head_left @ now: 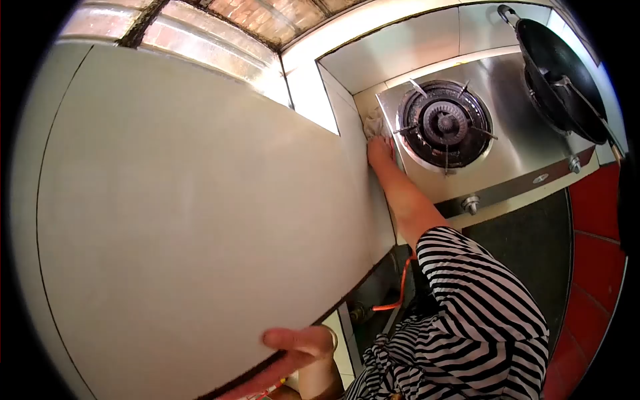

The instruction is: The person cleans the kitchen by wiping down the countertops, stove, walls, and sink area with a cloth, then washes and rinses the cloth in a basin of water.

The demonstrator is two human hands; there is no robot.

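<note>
My right hand (380,148) reaches into the narrow gap between the tiled wall and the left side of the steel gas stove (513,87). Its fingers are on a crumpled, pale cloth (375,123) and partly hide it. The round black burner (445,125) is just right of that hand. Low in the view, my left hand (293,350) is beside the dark lower edge of the large white wall panel (200,200), thumb apart from the stretched fingers and nothing visible in it.
A black wok (567,73) stands on the stove's right side. Two knobs are on the stove front, the nearer one (471,204) by my right forearm. An orange hose (403,287) runs below the counter. Red tiles (593,260) line the right, and a window (207,40) is at the top.
</note>
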